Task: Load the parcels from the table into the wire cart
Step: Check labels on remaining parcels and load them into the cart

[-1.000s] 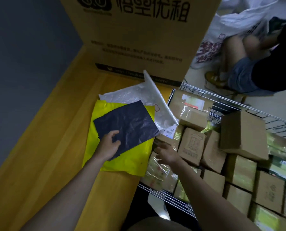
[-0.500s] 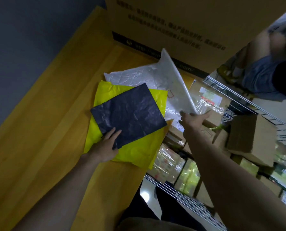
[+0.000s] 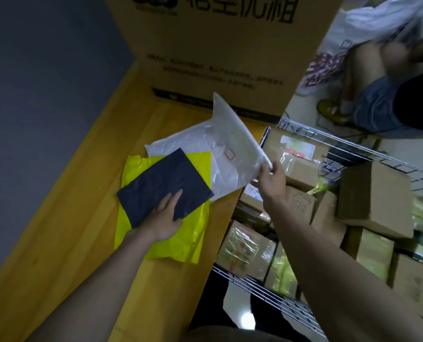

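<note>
Pinching the white parcel (image 3: 230,154) at its cart-side corner, the right hand (image 3: 271,180) tilts it up. Its long axis points toward the big carton (image 3: 230,58). Flat-fingered, the left hand (image 3: 165,218) presses the dark parcel (image 3: 161,185).

A large printed carton (image 3: 220,53) stands beside a seated person (image 3: 388,95).

The left hand (image 3: 165,217) lies flat with straight fingers on the dark parcel (image 3: 161,186), which rests on the yellow parcel (image 3: 178,238) on the wooden table (image 3: 65,243). The right hand (image 3: 271,180) pinches the edge of the white plastic parcel (image 3: 230,149), lifted at 12 o'clock of the dark one. At 3 o'clock stands the wire cart (image 3: 267,290), full of cardboard boxes (image 3: 375,198). At 12 o'clock stands a large carton (image 3: 220,50).
</note>
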